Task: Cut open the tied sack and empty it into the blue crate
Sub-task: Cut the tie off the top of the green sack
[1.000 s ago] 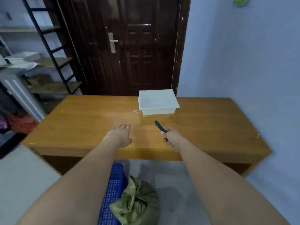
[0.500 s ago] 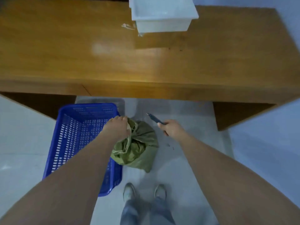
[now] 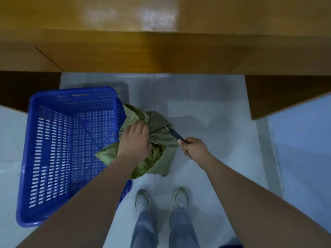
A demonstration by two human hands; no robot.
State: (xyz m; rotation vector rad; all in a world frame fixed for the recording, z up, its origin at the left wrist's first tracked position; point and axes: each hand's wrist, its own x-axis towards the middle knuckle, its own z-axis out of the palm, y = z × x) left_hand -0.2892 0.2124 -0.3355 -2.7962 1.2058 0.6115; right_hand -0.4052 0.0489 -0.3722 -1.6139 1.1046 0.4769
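Standing over it, the person has the green sack [image 3: 159,133] on the floor, just right of the blue crate [image 3: 71,151] & leaning against its near-right rim, w/ the wooden table [image 3: 143,51] edge above. Left hand [image 3: 134,142] is bunched on the gathered neck of the sack, fingers curled into the cloth; right hand [image 3: 194,149] is clamped round the handle of a small knife [image 3: 174,134], blade tip pointing at the sack's top, v. close to the fabric, can't tell if touching. Hands are near each other but apart. Sack looks like soft woven plastic: creased, floppy, prob. a bit slick, slumped so contents seem light-ish or loose, though what's inside is hidden. Best hold, I'd say, is right at the tied neck to keep the cloth taut for the cut, then lower corners for tipping. Crate looks stiff, perforated, nothing seen in it yet. Person's shoes [image 3: 161,199] are close by below.
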